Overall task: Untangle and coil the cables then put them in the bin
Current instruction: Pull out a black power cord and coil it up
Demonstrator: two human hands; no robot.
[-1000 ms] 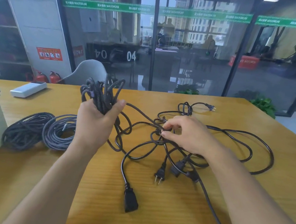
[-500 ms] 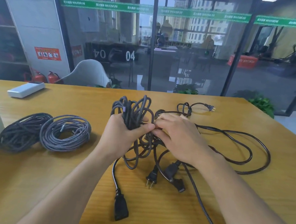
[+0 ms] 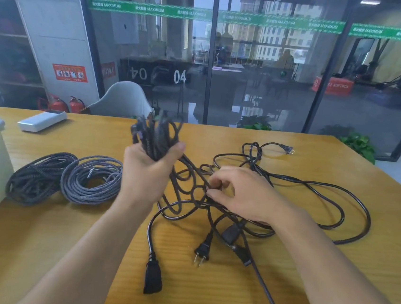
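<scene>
Green band across the glass partition: the word "MAXIMUM" repeated in white, each time beside small characters too fine to read. Dark panel behind the glass: white "04", with a mirrored "04" to its left. Red box: partly legible lettering, roughly "BOXTROX". Red sign on the wall: pictograms, text illegible.
</scene>
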